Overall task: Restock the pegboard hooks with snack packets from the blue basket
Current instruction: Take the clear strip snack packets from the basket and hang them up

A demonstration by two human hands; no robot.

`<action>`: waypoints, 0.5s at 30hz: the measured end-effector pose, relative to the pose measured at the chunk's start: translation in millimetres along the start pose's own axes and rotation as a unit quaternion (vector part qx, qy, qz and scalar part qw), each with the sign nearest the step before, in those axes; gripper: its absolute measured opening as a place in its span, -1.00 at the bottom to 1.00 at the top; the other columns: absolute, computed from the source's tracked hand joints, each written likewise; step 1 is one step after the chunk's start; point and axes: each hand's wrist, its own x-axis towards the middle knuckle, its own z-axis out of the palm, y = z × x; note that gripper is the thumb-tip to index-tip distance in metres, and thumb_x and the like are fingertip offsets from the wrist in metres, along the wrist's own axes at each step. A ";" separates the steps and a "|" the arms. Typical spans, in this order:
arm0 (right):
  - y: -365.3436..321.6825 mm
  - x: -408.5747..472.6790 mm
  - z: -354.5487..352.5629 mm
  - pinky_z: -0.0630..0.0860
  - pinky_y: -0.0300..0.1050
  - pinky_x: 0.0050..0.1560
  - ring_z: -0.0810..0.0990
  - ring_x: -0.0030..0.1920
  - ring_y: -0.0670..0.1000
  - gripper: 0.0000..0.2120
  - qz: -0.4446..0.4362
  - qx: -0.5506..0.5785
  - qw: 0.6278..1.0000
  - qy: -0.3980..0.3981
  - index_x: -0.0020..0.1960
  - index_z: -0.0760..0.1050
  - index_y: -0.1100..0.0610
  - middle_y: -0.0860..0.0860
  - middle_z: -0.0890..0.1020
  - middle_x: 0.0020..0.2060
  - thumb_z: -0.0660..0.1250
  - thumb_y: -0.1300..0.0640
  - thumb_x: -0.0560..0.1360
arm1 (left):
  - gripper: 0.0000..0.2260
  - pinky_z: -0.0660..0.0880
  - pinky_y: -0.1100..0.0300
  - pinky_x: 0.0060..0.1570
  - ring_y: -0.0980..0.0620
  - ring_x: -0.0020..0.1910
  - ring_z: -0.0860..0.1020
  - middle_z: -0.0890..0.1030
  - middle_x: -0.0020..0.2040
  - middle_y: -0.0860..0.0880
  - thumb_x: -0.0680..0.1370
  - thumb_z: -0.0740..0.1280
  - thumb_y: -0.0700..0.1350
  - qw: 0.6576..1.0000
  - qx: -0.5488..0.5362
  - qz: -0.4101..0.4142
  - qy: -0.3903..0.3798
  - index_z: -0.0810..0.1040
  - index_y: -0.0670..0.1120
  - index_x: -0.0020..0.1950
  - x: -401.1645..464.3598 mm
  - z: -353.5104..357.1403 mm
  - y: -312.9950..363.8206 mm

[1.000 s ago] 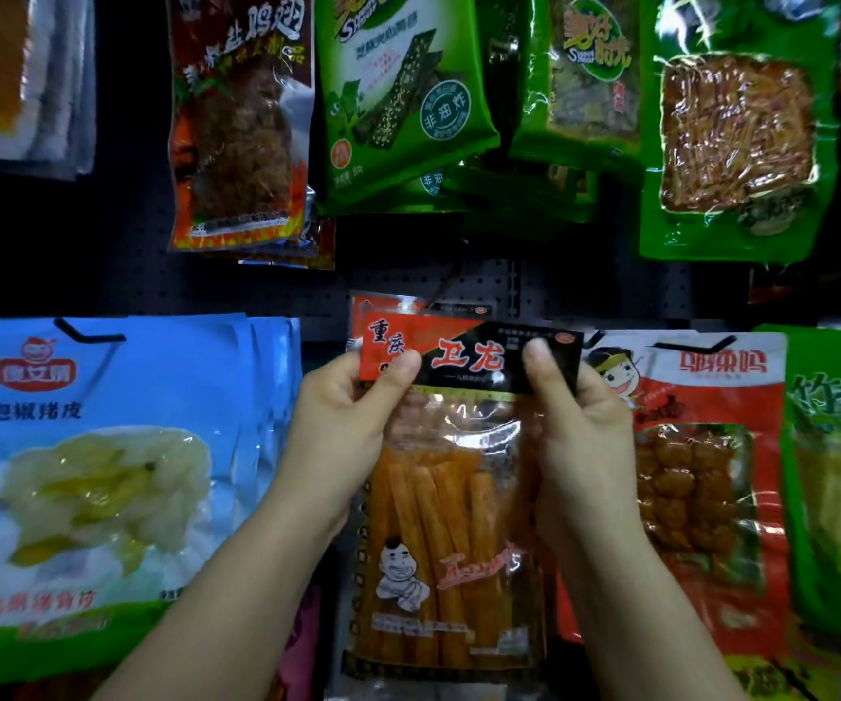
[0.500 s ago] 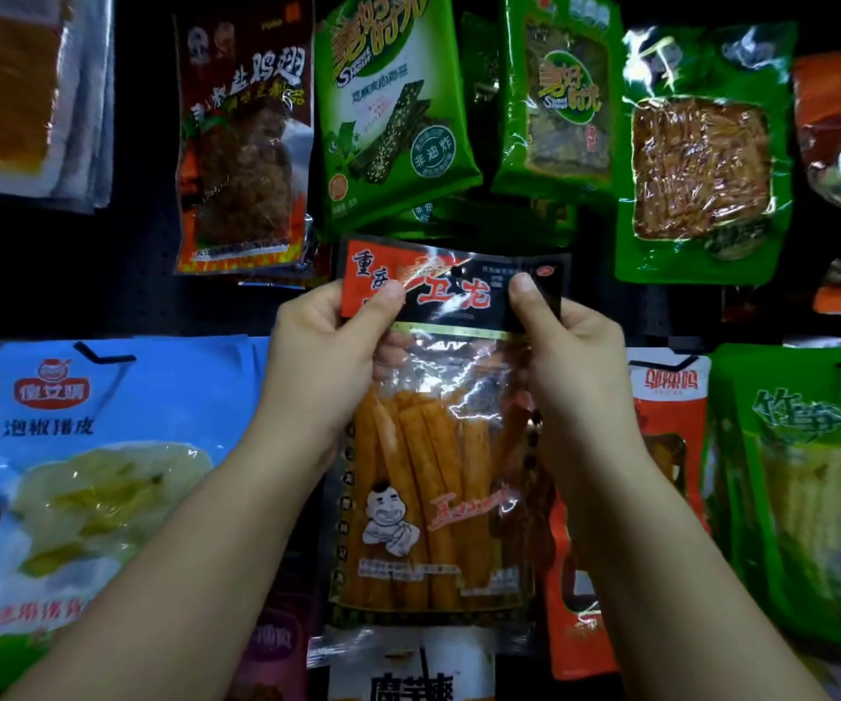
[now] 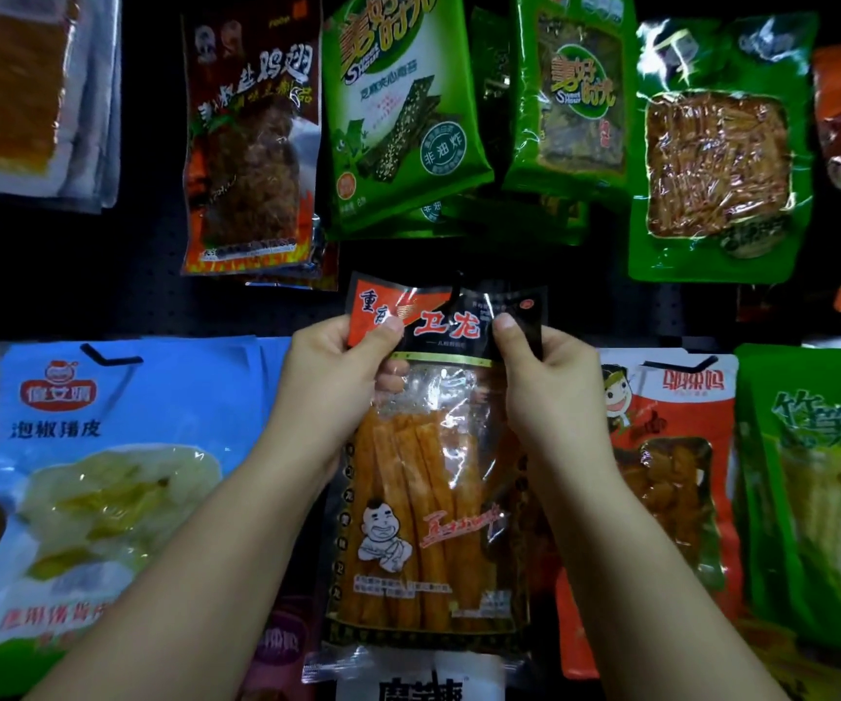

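An orange-and-black packet of spicy sticks hangs upright in front of the dark pegboard, in the middle of the view. My left hand pinches its top left corner, thumb on the red label. My right hand pinches the top right corner, thumb on the black label. A thin black hook shows at the slot in the packet's top edge. The blue basket is out of view.
Hanging packets surround it: a blue one on the left, a red one and a green one on the right. Above hang a dark red packet and green packets. A white packet hangs below.
Both hands lifted the packet up off the lower row, then brought its top edge to the hook; the view shifted slightly as they did.
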 end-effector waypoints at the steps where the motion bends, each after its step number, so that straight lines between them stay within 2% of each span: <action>1: 4.1 -1.7 -0.6 0.53 -0.05 -0.28 0.64 -0.34 0.01 -0.67 0.001 -0.003 1.000 -0.003 -0.17 0.59 0.17 0.09 0.68 -0.33 0.22 -0.03 0.59 | -0.88 0.41 0.42 -0.50 0.25 -0.51 0.51 0.59 -0.48 0.09 0.54 0.33 -0.07 1.000 0.009 0.002 0.001 0.59 0.00 -0.19 2.1 0.0 -3.7; 3: 15.2 -5.4 -2.0 0.50 -0.04 -0.26 0.60 -0.34 0.05 -0.66 0.003 -0.008 1.000 -0.006 -0.16 0.55 0.19 0.07 0.63 -0.36 0.20 -0.05 0.59 | -0.89 0.43 0.41 -0.47 0.25 -0.49 0.52 0.60 -0.44 0.07 0.54 0.33 -0.05 1.000 0.022 0.005 0.008 0.59 0.01 -0.18 6.7 0.7 -11.8; 6: 37.7 -9.9 -4.9 0.40 -0.13 -0.36 0.45 -0.46 -0.01 -0.62 0.052 0.005 0.999 0.002 -0.33 0.43 0.12 -0.05 0.44 -0.55 0.19 -0.05 0.59 | -0.92 0.49 0.37 -0.38 0.26 -0.44 0.57 0.63 -0.37 0.07 0.54 0.34 -0.04 0.999 0.039 -0.010 0.015 0.57 0.04 -0.16 8.8 2.8 -29.6; 9: 54.2 -5.9 -1.4 0.42 -0.10 -0.28 0.45 -0.45 0.00 -0.58 0.096 0.001 0.995 0.003 -0.41 0.42 0.06 -0.05 0.48 -0.56 0.21 -0.06 0.58 | -0.92 0.59 0.17 -0.16 0.16 -0.23 0.65 0.67 -0.24 0.06 0.52 0.35 0.01 0.995 0.071 -0.058 0.030 0.57 0.03 -0.12 8.2 2.8 -52.3; 12: 63.3 3.5 7.8 0.44 -0.19 -0.35 0.48 -0.47 -0.07 -0.55 0.089 -0.018 0.996 0.014 -0.42 0.47 0.11 -0.06 0.53 -0.58 0.20 -0.03 0.60 | -0.87 0.57 -0.04 0.05 -0.02 -0.05 0.64 0.68 -0.11 -0.02 0.52 0.36 0.03 0.992 0.071 -0.096 0.048 0.59 -0.02 -0.09 14.7 4.4 -66.3; 15: 73.0 11.9 16.7 0.49 0.10 -0.21 0.47 -0.35 0.08 -0.53 0.090 -0.048 0.995 0.000 -0.40 0.40 0.18 0.09 0.48 -0.48 0.16 -0.04 0.61 | -0.88 0.56 -0.12 0.07 -0.10 -0.04 0.63 0.67 -0.09 -0.07 0.51 0.36 0.02 0.989 0.077 -0.108 0.060 0.58 -0.02 -0.13 23.6 6.7 -72.9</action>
